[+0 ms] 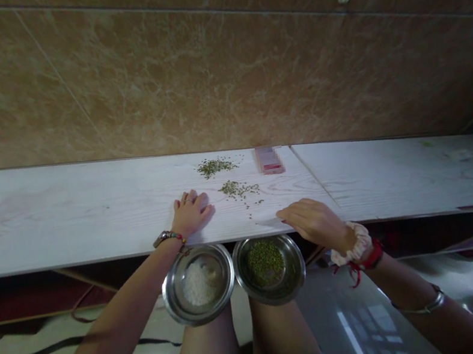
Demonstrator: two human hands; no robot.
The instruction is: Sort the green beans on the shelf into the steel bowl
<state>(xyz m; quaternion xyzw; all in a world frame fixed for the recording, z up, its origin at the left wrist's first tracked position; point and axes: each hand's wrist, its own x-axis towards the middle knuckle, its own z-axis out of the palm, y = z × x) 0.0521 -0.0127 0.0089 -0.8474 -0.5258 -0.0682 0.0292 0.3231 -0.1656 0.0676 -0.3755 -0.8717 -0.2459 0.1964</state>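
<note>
Beans (232, 189) near right hand (311, 222), its palm out of sight

your right hand (316, 222), palm hidden, pale sliver (268, 222) beside it too blurred to name, pinkish packet (269, 160) pixelated, forearms (109, 339) cropped

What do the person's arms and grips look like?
The left grip and right grip are gloveless; the left arm and right arm show no sleeves. The left wears a dark wristband and multicoloured beaded bracelet; the right, a ruffled cream fabric scrunchie, red wristband with dangling strings, and silvery metal bangle.
</note>
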